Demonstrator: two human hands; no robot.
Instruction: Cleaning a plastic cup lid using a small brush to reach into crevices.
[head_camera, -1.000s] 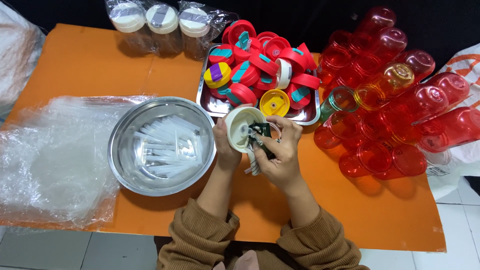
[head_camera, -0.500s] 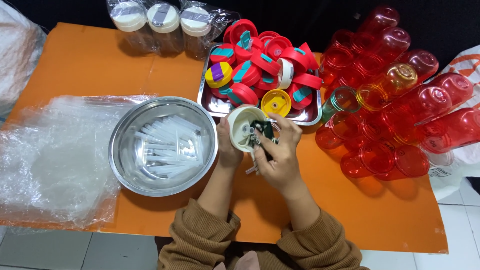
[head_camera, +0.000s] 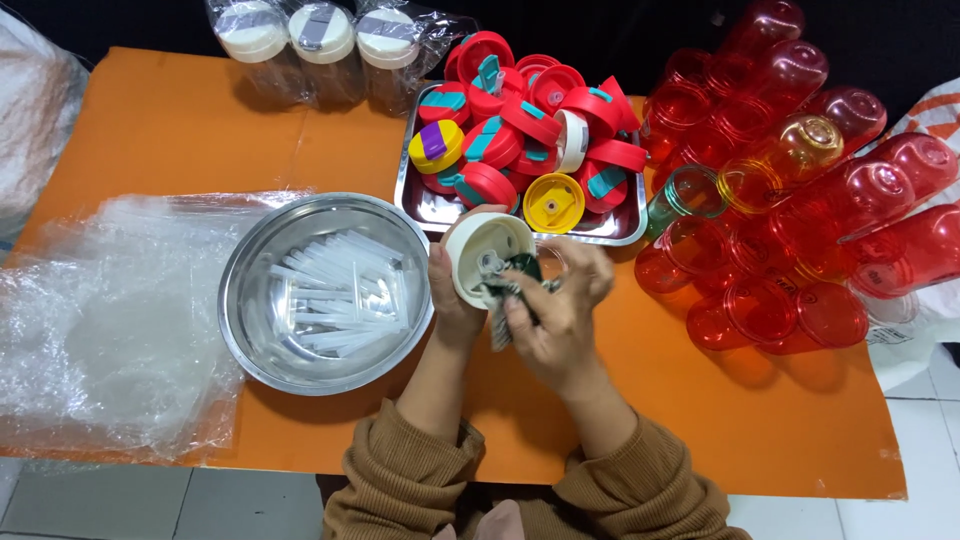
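My left hand grips a cream bottle lid held on its side, its hollow underside facing me. My right hand presses fingers against the lid's inner rim, with a small dark green and white piece pinched there; what it is stays unclear. Both hands hover over the orange table, just in front of a metal tray heaped with red, teal, yellow and purple lids.
A round steel bowl with several clear straws sits left of my hands. Crumpled clear plastic covers the left. Red plastic bottles pile up at right. Wrapped bottles with cream lids stand at the back.
The hands stay in the same spot. My right fingers have shifted slightly on the lid and the green piece.
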